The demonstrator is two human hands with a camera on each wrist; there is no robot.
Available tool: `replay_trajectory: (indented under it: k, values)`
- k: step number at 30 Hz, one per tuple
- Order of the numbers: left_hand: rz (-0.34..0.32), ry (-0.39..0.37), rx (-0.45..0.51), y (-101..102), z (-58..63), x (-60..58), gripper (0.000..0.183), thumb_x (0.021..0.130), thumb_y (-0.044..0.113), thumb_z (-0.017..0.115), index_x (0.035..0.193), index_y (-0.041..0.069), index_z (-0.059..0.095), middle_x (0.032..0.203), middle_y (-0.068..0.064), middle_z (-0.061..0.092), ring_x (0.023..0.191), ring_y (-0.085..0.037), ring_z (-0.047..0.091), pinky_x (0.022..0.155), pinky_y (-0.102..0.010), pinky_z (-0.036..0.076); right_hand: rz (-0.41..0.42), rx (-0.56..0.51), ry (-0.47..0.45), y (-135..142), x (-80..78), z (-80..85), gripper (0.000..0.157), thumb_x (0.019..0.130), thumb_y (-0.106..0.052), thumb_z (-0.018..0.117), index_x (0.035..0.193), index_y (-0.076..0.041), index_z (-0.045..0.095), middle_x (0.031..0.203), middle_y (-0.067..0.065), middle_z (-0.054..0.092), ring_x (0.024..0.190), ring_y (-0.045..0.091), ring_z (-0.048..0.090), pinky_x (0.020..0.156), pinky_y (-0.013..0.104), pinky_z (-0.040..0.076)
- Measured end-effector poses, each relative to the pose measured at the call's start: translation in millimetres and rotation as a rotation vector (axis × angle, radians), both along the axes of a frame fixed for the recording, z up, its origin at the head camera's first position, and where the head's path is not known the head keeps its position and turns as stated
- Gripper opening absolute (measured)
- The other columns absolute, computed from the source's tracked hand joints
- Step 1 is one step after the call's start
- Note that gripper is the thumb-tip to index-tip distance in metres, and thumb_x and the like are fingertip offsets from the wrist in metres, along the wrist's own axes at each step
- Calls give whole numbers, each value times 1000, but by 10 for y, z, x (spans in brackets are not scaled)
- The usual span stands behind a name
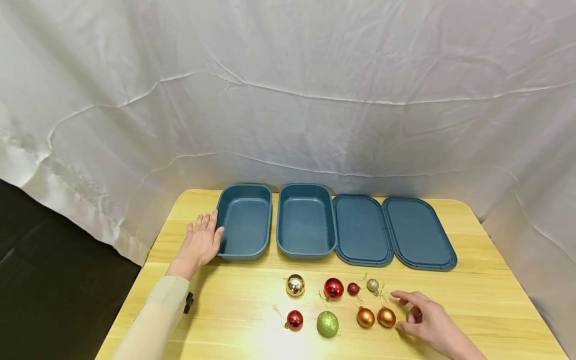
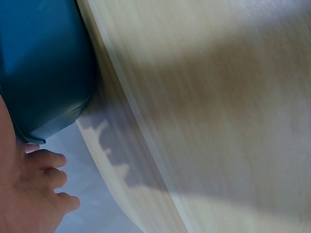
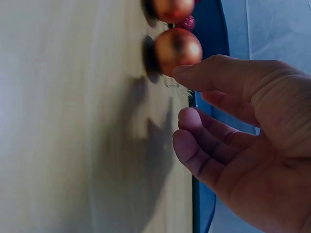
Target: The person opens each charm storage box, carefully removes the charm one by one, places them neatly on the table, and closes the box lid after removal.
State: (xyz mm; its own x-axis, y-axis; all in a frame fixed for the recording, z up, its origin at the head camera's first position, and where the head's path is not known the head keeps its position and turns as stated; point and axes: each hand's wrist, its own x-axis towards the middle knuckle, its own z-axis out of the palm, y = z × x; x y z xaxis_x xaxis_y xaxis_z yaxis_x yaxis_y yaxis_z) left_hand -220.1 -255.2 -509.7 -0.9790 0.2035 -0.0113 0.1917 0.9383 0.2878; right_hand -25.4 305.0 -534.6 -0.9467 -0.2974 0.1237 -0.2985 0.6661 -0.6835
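My left hand point(image 1: 200, 243) lies along the left wall of the left blue box point(image 1: 245, 225), fingers extended, holding nothing. In the left wrist view, the fingers point(image 2: 51, 179) reach past the box's rim. At the right of the ornaments, my right hand point(image 1: 427, 322) hovers low with its fingers loosely bent and apart. Nothing is between them. Its thumb tip point(image 3: 187, 73) is right at an orange Christmas ball point(image 3: 177, 51). Another orange ball point(image 1: 365, 317) sits just left of that one.
A second blue box point(image 1: 307, 222) and two flat blue lids point(image 1: 363, 230) extend rightward. Further baubles on the wooden table point(image 1: 216, 320) are gold point(image 1: 295, 285), red point(image 1: 333, 288), small red point(image 1: 294, 320), glittery green point(image 1: 327, 324), dark red point(image 1: 353, 288) and silvery point(image 1: 372, 285). White cloth hangs behind.
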Motion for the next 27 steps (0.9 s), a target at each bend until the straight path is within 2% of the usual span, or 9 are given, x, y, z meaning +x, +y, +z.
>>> replay_trajectory:
  k: [3,5,11,17,20,24,27]
  values:
    - [-3,6,-5,0,-7,-2,67,116,37,27,168,-3,13,168,-35,25,159,-53,18,126,-74,12,-8,8,54,16,-42,26,62,71,5,89,129,9,66,99,10,66,70,-7,52,56,21,49]
    - [-5,10,-7,-1,-7,-5,67,116,37,27,167,-3,13,168,-35,26,159,-54,18,126,-74,13,-26,20,55,21,-68,58,62,71,5,89,129,8,67,100,9,67,72,-7,54,59,21,52]
    - [-12,12,-1,-26,11,-15,72,115,46,28,167,-2,16,167,-37,25,158,-55,18,126,-74,13,-124,52,8,66,-188,184,52,81,2,86,130,3,69,104,8,69,73,-6,55,64,22,55]
    - [2,38,67,-16,76,-26,80,113,56,26,168,0,15,168,-37,22,157,-56,19,128,-68,17,-231,125,61,191,-356,292,43,88,-5,83,129,0,71,105,11,72,77,-9,58,64,22,55]
    - [1,92,113,94,160,-39,75,114,51,33,168,1,19,168,-34,27,156,-54,27,127,-65,25,-272,140,91,271,-448,355,39,92,-9,81,128,-1,72,107,14,73,80,-10,58,65,21,55]
    - [-51,179,176,349,286,-77,61,114,36,44,162,0,38,162,-29,44,150,-47,43,122,-60,38,-321,150,93,386,-539,435,37,96,-14,78,129,-1,71,111,18,74,82,-11,58,65,21,54]
    - [-93,242,214,550,341,-114,51,112,28,49,154,0,52,147,-26,62,133,-43,62,112,-57,49,-349,165,63,478,-585,466,38,99,-19,75,131,0,69,112,20,73,81,-10,58,64,20,53]
